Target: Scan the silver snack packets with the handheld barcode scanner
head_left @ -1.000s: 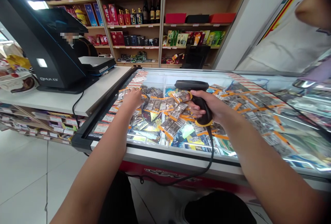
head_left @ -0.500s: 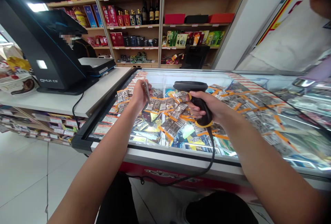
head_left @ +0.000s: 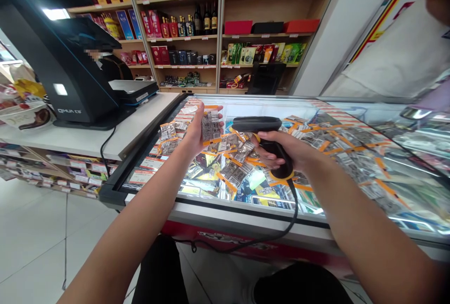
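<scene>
My left hand (head_left: pixel 197 128) holds a small snack packet (head_left: pixel 211 126) with orange edges, its printed back turned toward me and my fingers behind it. In my right hand (head_left: pixel 281 147) is a black and yellow barcode scanner (head_left: pixel 258 122), gripped round its handle, with its head pointing left toward the packet. A gap separates scanner and packet. The scanner's black cable (head_left: pixel 294 205) hangs over the front edge of the glass-topped freezer (head_left: pixel 225 199). Many similar packets (head_left: pixel 235 173) lie scattered on the glass beneath and between my hands.
To the left, a black checkout terminal (head_left: pixel 79 74) stands on a white counter (head_left: pixel 140 126) beside a flat scale (head_left: pixel 131 89). Shelves (head_left: pixel 186 37) of boxes and bottles line the back. A person in a light top (head_left: pixel 393 60) is at the right. More packets (head_left: pixel 351 147) cover the freezer's right side.
My left hand has turned the packet from edge-on to show its printed face. The scanner in my right hand has shifted slightly, its head a little lower and further left.
</scene>
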The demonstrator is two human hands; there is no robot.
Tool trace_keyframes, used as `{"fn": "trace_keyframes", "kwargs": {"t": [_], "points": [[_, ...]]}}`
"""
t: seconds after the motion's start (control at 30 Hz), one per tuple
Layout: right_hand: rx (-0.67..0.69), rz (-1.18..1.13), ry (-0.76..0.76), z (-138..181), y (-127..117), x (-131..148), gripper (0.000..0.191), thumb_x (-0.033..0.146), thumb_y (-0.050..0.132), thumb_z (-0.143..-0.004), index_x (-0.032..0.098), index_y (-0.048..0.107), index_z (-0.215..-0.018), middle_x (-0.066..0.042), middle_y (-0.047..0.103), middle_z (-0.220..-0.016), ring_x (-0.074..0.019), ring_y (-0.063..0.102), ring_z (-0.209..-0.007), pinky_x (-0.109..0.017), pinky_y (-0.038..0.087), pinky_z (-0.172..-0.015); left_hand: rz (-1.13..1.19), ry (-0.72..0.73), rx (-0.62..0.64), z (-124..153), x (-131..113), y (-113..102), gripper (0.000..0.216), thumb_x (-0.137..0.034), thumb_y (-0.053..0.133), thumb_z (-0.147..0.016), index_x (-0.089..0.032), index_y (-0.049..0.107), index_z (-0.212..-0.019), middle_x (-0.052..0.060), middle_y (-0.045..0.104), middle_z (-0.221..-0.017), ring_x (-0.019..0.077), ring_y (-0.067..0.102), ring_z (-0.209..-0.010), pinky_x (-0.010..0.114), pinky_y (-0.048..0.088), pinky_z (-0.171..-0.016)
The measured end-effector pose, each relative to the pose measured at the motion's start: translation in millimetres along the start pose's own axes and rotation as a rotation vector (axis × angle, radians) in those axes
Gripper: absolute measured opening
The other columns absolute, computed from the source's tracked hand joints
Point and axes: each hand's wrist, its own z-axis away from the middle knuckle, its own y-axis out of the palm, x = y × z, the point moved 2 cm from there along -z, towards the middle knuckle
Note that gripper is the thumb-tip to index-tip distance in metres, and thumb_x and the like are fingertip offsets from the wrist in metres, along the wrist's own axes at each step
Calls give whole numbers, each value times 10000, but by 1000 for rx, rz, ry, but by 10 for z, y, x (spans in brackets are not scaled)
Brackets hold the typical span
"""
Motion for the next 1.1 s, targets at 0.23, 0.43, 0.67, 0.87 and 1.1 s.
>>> {"fn": "trace_keyframes", "kwargs": {"t": [0.23,0.43,0.67,0.87,1.1], "points": [[-26,57,67,4,34,-17,425,559,781,-884,192,579,-816,38,509,-579,-48,323,-401,-193,318,-396,55,50,46,-13,-4,-25,634,-699,553,-1001,-159,679,-1309,23,699,-878,118,704,-722,244,610,-681],[-39,21,80,-14,31,-15,424,558,803,-864,191,593,-834,43,507,-568,-47,330,-400,-186,332,-392,-136,94,1,-49,19,-53,686,-776,508,-973,-179,701,-1252,47,725,-911,156,715,-799,281,597,-750],[-173,-38,40,-9,58,59,383,513,800,-865,196,585,-864,42,498,-569,-50,298,-408,-191,365,-381,-1150,209,-247,-142,117,-253,462,-599,652,-967,-155,705,-1081,145,752,-1043,349,678,-1164,415,502,-1018],[-155,-48,-2,-12,51,61,365,498,801,-863,189,612,-907,35,514,-580,-52,295,-412,-191,340,-374,-1824,77,-389,-48,-8,-381,679,-644,523,-1016,-113,536,-1440,294,569,-1489,444,495,-1427,517,403,-1147],[-169,-55,24,-9,43,58,365,502,796,-868,191,611,-923,35,515,-580,-55,302,-417,-191,342,-386,-1956,-244,-55,111,33,-268,662,-743,487,-974,-184,639,-1295,275,456,-1611,497,348,-1546,612,328,-1206]]}}
